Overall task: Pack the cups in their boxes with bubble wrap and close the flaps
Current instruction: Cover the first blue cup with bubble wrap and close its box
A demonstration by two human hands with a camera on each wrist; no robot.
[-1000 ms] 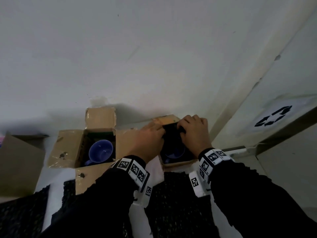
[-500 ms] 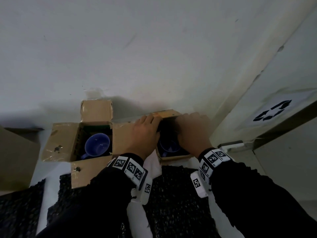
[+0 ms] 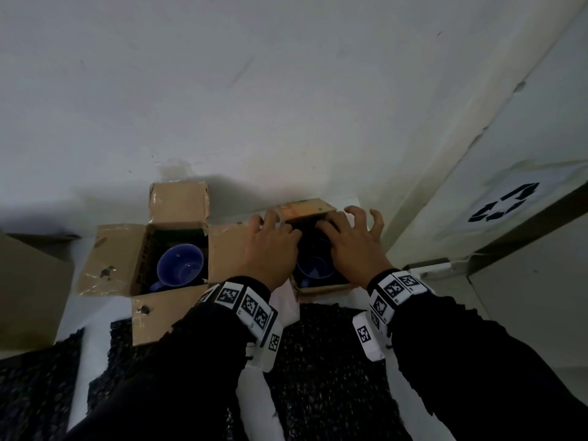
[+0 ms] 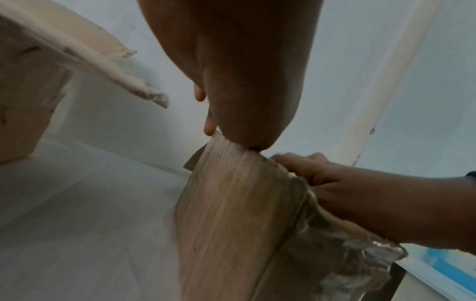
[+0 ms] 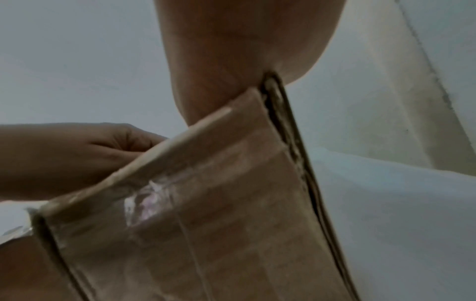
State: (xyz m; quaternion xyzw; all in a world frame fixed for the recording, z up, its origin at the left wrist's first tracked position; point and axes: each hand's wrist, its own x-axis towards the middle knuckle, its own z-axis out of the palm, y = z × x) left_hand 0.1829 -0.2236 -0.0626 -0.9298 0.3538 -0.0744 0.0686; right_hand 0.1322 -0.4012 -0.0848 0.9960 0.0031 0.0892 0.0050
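Observation:
Two brown boxes stand on the white table by the wall. The left box [image 3: 117, 259] has its flaps open, and a blue cup [image 3: 179, 265] sits inside. The right box [image 3: 321, 288] holds a second blue cup [image 3: 313, 270] amid dark bubble wrap [image 3: 310, 246]. My left hand [image 3: 276, 227] grips this box's left wall [image 4: 231, 203], thumb inside and fingertips [image 4: 210, 126] outside. Over the box's right side, my right hand [image 3: 346, 224] has its fingers spread, two of them reaching down onto the wrap. The heel of that hand rests on the box's right wall [image 5: 206, 203].
Black bubble wrap sheets [image 3: 318, 361] lie on the table under my forearms, and more of them [image 3: 38, 393] at the front left. A larger cardboard box [image 3: 28, 288] stands at the left edge. A surface with a recycling sign [image 3: 506, 202] is on the right.
My right hand's fingers have uncurled and spread over the right box. The left hand has slid a little farther along the box's left wall.

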